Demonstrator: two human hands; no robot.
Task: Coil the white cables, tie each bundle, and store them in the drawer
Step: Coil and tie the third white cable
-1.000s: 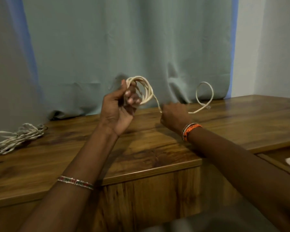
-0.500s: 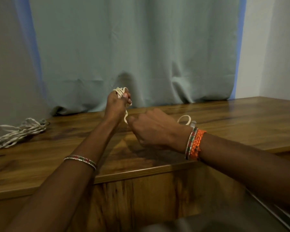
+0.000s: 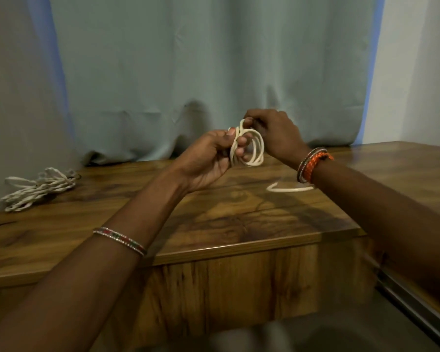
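A small coil of white cable [image 3: 255,151] hangs in the air above the wooden cabinet top [image 3: 214,219]. My left hand [image 3: 208,158] grips the coil's left side with curled fingers. At the top of the coil my right hand [image 3: 272,133] pinches a strand of the same cable. The cable's loose tail [image 3: 287,189] trails blurred just above the wood, under my right wrist. A second white cable bundle [image 3: 40,188], twisted and bunched, lies at the far left of the cabinet top.
A pale green curtain [image 3: 201,72] hangs right behind the cabinet. The cabinet's wooden front [image 3: 226,288] faces me below the edge. At the lower right a dark rail-like edge [image 3: 417,311] runs diagonally.
My right hand has risen from below the coil to its top, carrying the cable strand up. The coil shows again as an open loop in my left hand. The loose tail has shortened.
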